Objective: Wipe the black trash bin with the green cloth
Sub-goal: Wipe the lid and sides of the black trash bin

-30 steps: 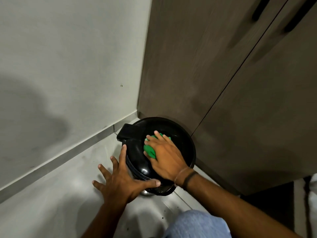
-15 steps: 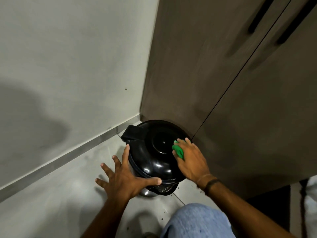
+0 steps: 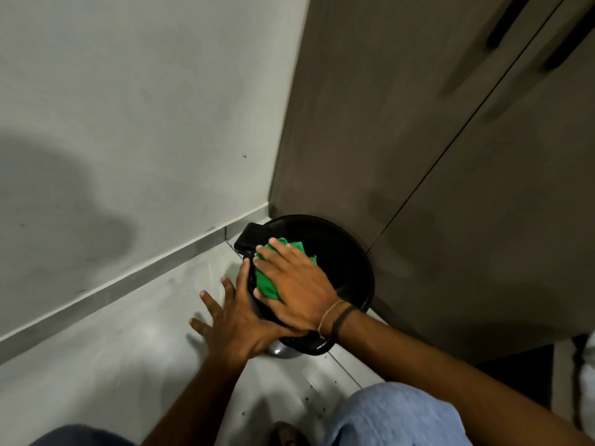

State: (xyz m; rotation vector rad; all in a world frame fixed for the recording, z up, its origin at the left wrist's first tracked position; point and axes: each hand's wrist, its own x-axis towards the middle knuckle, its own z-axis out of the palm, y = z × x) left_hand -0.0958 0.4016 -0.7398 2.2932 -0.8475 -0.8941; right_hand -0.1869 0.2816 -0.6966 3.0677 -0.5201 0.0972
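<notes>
Right hand [image 3: 296,284], flat, has slid the cloth [image 3: 265,281] leftward across the bin [image 3: 347,262] lid; left hand [image 3: 235,320] stays spread, bracing the bin.

The right hand [image 3: 299,284] presses the green cloth [image 3: 265,283] on the black trash bin [image 3: 347,262] lid, toward nine o'clock; the left hand [image 3: 238,320] apparently touches its side.

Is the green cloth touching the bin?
Touching. The head view shows the right hand pressing the green cloth flat on the bin.

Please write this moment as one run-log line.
phase: wiping lid | right hand: presses green cloth on black trash bin lid | left hand: open, rests on bin side
</notes>
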